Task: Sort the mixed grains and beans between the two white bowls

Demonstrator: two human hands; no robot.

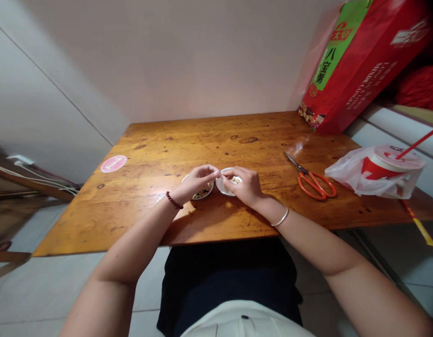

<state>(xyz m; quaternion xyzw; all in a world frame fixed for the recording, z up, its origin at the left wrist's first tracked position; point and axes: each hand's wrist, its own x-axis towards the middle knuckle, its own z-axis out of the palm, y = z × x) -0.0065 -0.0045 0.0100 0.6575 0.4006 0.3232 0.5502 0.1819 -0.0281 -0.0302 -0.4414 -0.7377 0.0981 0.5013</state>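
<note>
Over two small white dishes, my left hand [199, 181] and my right hand [247, 187] meet fingertip to fingertip. Both are closed in a pinch, and whatever lies between the fingers is too small to make out. Under my left hand sits the left dish [202, 198], partly covered, with many tiny multicoloured pieces [203, 191] that look like beads. The right dish [220, 187] is partly hidden by my right hand and holds small pale, yellowish pieces [235, 179]. A dark beaded bracelet [174, 201] circles my left wrist, a silver bangle [281, 218] my right.
Orange-handled scissors [311, 181] lie on the wooden table [167, 145], right of the dishes. Farther right stands a red cup [379, 167] with a straw, in a plastic bag [346, 174]. A tall red box [363, 65] stands at the back right. A round pink sticker [113, 164] marks the left side.
</note>
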